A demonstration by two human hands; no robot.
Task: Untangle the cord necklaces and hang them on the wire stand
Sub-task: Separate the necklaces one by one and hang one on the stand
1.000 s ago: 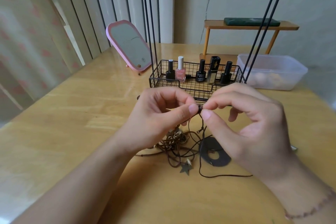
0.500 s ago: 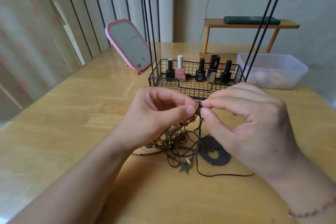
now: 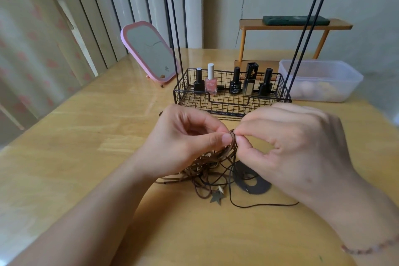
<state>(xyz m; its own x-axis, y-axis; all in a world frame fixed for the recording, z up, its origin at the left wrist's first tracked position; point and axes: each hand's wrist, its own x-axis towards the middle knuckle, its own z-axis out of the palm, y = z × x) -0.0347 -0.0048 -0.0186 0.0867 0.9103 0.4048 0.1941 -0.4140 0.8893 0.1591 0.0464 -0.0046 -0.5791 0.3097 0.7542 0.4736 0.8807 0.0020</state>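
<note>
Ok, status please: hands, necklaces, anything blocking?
Left hand and right hand both pinch cords at one spot. Necklaces tangled on table, none on stand. Nothing blocking.

Since a second ago, the left hand point(image 3: 183, 142) and the right hand point(image 3: 289, 147) sit a little lower in front of the wire stand point(image 3: 232, 95), closer to the tangle of cord necklaces point(image 3: 207, 170) below them. The pinch point between the two thumbs now shows several brown loops bunched together, where earlier only a small dark bit of cord showed. The strands running down from the fingers to the tangle are shorter and denser. The loose dark cord end nearest the person lies slightly farther to the right.
</note>
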